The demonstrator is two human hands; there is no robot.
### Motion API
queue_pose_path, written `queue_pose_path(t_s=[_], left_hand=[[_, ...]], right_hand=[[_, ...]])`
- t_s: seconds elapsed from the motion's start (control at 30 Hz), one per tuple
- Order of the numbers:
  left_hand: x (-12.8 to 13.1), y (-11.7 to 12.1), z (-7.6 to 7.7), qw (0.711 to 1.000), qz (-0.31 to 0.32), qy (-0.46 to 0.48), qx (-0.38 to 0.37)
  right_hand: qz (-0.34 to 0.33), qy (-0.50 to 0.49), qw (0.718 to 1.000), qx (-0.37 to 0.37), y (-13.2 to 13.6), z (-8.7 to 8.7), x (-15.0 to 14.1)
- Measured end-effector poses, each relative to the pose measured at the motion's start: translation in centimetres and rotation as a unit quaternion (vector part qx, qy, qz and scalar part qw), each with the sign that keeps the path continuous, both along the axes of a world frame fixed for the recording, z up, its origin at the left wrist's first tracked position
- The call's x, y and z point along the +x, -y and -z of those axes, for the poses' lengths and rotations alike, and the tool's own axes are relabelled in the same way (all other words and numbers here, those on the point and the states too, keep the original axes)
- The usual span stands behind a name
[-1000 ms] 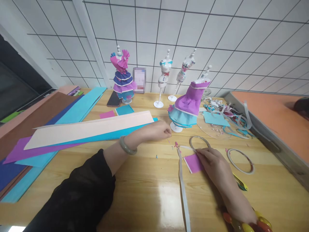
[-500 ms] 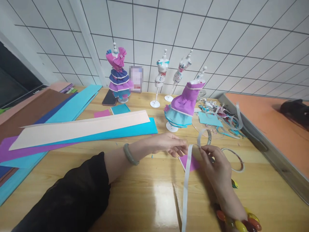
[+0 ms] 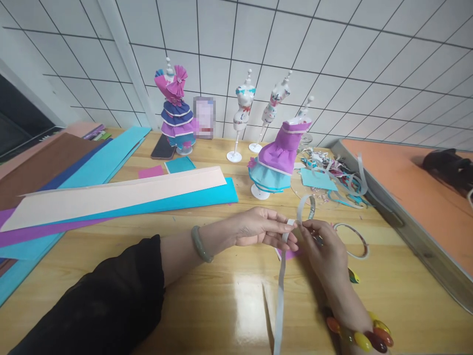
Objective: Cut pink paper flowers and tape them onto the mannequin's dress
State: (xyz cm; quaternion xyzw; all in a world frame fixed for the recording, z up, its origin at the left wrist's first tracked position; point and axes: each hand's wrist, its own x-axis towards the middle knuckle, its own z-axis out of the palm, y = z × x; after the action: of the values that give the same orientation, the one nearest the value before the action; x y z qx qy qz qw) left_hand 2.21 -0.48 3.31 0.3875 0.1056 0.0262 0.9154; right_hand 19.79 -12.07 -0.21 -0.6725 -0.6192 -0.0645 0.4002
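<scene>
My left hand (image 3: 266, 228) is closed on a narrow white strip of tape (image 3: 281, 296), pinching it between thumb and fingers. The strip hangs down toward the table's near edge. Close beside it, my right hand (image 3: 327, 251) pinches the tape by its upper end, thumb and index finger together. A tape roll (image 3: 301, 207) with a patterned inner side rises just behind those fingertips. Something small and dark shows at my right palm, too hidden to name. Beneath my hands lies a purple square of paper (image 3: 290, 253), partly covered.
Folded crepe paper, including a cream piece (image 3: 121, 185), spreads over the left. Dress-form dolls stand behind, one in a purple and blue dress (image 3: 277, 155). A second tape roll (image 3: 364, 250) lies at right, near ribbon scraps (image 3: 343, 172) and an orange surface (image 3: 399, 197).
My left hand has moved slightly right and closed on the white tape, which it was beside before. My right hand keeps its pinch. The whole view has shifted a little.
</scene>
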Motion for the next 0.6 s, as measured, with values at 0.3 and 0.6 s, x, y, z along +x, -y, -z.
queue_pose_path(t_s=[0.3,0.6], left_hand=[[-0.1,0.5,0.5,0.995,-0.044,-0.041,0.081],[0.5,0.3,2.4,0.988,-0.106,-0.056,0.097]], right_hand=[[-0.032,0.008,0.997,-0.064,0.0,0.4,0.2],[-0.041,0.020,0.999,0.017,0.1,-0.7,-1.9]])
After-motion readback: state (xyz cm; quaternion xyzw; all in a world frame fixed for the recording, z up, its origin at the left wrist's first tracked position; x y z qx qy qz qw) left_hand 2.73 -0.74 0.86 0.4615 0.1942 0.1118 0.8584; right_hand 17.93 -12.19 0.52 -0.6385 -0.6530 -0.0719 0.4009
